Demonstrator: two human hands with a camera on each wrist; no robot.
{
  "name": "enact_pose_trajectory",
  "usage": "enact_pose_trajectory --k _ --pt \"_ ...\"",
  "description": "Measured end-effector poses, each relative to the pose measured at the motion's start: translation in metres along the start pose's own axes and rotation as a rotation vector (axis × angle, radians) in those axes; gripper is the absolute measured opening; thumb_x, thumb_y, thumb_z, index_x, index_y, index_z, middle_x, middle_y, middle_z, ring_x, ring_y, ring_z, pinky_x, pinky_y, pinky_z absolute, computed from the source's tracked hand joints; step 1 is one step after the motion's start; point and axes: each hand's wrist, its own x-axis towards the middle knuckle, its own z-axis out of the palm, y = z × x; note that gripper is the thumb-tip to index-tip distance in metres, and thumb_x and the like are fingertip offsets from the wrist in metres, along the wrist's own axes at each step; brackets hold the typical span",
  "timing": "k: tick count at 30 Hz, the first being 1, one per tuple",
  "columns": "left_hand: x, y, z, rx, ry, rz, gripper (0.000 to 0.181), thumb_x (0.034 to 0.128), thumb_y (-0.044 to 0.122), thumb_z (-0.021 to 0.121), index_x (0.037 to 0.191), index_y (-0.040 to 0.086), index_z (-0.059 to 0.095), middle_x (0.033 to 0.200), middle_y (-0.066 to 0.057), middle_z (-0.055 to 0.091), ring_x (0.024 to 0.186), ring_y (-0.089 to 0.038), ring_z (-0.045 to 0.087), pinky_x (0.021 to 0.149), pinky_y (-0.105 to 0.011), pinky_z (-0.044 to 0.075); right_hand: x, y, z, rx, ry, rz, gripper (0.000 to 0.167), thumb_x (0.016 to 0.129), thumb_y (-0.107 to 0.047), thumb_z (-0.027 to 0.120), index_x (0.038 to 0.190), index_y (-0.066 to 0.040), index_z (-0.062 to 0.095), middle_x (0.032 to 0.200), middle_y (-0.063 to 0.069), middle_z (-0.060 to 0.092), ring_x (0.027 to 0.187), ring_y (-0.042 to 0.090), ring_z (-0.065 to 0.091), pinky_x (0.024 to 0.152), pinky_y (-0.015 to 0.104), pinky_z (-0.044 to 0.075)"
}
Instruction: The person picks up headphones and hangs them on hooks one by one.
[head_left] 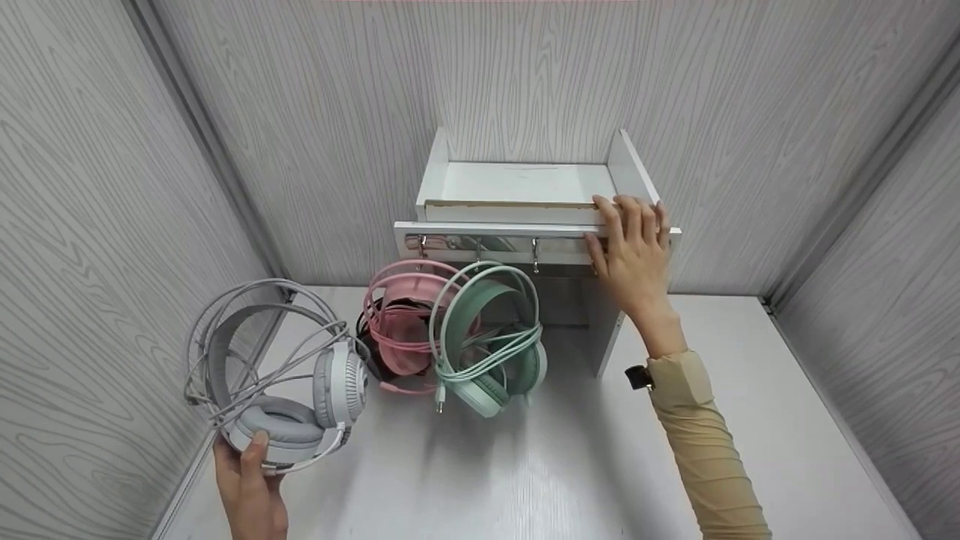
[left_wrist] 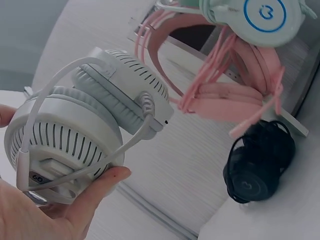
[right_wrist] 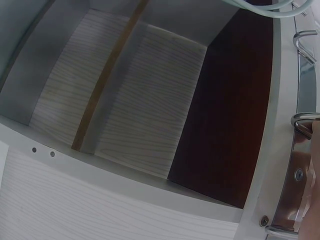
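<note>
My left hand (head_left: 251,480) grips a grey-white headset (head_left: 349,386) by one ear cup, its cable looped around the headband. In the left wrist view, the thumb (left_wrist: 100,195) presses against that ear cup. My right hand (head_left: 637,262) rests on the front of a small white shelf (head_left: 525,214), fingers over its front edge and thumb against the hook rail (head_left: 566,246). A green headset (head_left: 469,394) and a pink headset (head_left: 405,352) hang below the rail. Behind the pink one is a black headset (left_wrist: 252,170), mostly hidden in the head view.
Metal hooks (head_left: 535,255) line the rail; in the right wrist view, one hook (right_wrist: 305,120) is partly covered by the hand. The shelf stands on a white table (head_left: 540,465), enclosed by wood-grain panels (head_left: 315,135). A dark strap (head_left: 639,377) is at my right wrist.
</note>
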Motion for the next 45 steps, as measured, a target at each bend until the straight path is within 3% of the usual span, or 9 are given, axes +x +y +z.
enact_pose_trajectory --k 14,22,26,31,35,41,45 --pt "-0.024 0.010 0.017 -0.044 -0.205 0.054 0.073 0.1017 0.021 0.044 0.165 0.022 0.009 0.146 -0.001 0.033 0.134 -0.018 0.042 0.100 -0.023 0.047 0.000 0.002 0.000 0.000 -0.020 -0.004 0.049 0.108 -0.042 0.049 0.151 -0.021 0.043 0.145 0.015 0.047 0.138 0.034 0.040 0.124 0.057 0.019" --pt "-0.035 0.006 0.031 -0.096 -0.303 0.040 0.073 0.1005 0.022 0.043 0.166 0.016 0.011 0.147 0.001 0.041 0.130 -0.009 0.052 0.103 -0.020 0.047 0.001 0.002 0.000 -0.008 -0.026 -0.007 0.049 0.108 -0.045 0.045 0.151 -0.021 0.043 0.145 0.014 0.047 0.138 0.034 0.040 0.124 0.056 0.019" --pt "-0.040 0.005 0.039 -0.091 -0.363 0.043 0.078 0.0986 0.019 0.043 0.167 0.014 0.005 0.158 -0.009 0.033 0.132 -0.008 0.053 0.104 -0.018 0.047 0.001 0.003 0.000 -0.004 -0.016 -0.007 0.048 0.108 -0.045 0.045 0.150 -0.021 0.044 0.144 0.014 0.048 0.138 0.033 0.041 0.124 0.056 0.019" --pt "-0.044 0.005 0.047 -0.085 -0.411 0.025 0.085 0.0963 0.019 0.046 0.166 0.011 -0.002 0.169 -0.023 0.010 0.136 -0.010 0.045 0.104 -0.015 0.047 0.001 0.002 0.001 -0.006 -0.019 -0.004 0.049 0.108 -0.044 0.047 0.151 -0.021 0.044 0.144 0.014 0.048 0.138 0.033 0.041 0.124 0.056 0.019" --pt "-0.048 0.005 0.052 -0.074 -0.442 0.018 0.088 0.0951 0.019 0.047 0.166 0.009 -0.004 0.169 -0.025 0.007 0.142 -0.019 0.039 0.104 -0.015 0.047 0.000 0.001 0.001 -0.001 -0.025 0.002 0.048 0.108 -0.043 0.048 0.151 -0.021 0.043 0.144 0.014 0.048 0.138 0.033 0.041 0.125 0.056 0.019" --pt "-0.052 0.004 0.061 -0.066 -0.492 0.017 0.092 0.0942 0.019 0.049 0.165 0.006 -0.009 0.170 -0.026 0.001 0.155 -0.041 0.016 0.107 -0.016 0.043 0.000 0.001 -0.001 -0.003 -0.038 0.010 0.049 0.108 -0.044 0.047 0.152 -0.022 0.042 0.146 0.014 0.047 0.138 0.034 0.041 0.126 0.056 0.017" --pt "-0.057 0.004 0.070 -0.057 -0.508 0.022 0.095 0.0930 0.016 0.052 0.164 0.002 -0.009 0.171 -0.026 -0.003 0.158 -0.041 0.007 0.114 -0.020 0.036 -0.001 0.001 0.000 -0.009 -0.040 0.007 0.050 0.108 -0.044 0.047 0.152 -0.022 0.042 0.145 0.014 0.047 0.138 0.034 0.041 0.126 0.056 0.017"
